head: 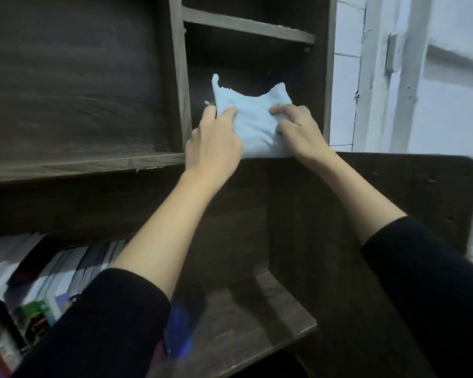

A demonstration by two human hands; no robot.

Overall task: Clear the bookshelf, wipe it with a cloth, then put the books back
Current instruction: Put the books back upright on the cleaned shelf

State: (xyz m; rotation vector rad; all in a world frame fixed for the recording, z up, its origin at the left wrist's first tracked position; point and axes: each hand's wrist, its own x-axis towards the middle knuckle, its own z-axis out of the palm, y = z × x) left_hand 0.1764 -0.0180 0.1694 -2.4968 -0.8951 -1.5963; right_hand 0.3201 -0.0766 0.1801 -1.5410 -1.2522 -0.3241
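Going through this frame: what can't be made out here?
Head view only.
The bookshelf's board under the cloth: covered by the cloth, left hand and right hand, so dust cannot be judged.
Left hand's fingertips: behind the cloth's edge.
Books at lower left: motion-blurred and cut by the frame edge; titles unreadable.
Blue shape by the left sleeve: too blurred to identify.

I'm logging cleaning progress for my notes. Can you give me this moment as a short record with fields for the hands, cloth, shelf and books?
stage: wiping, judging by the cloth on the shelf
cloth: light blue, bunched, lying in a right-hand compartment of the bookshelf
left hand: grips the cloth's left edge
right hand: fingers curled on the cloth's right side
books: lower left, below the compartment, blurred, not yet put back
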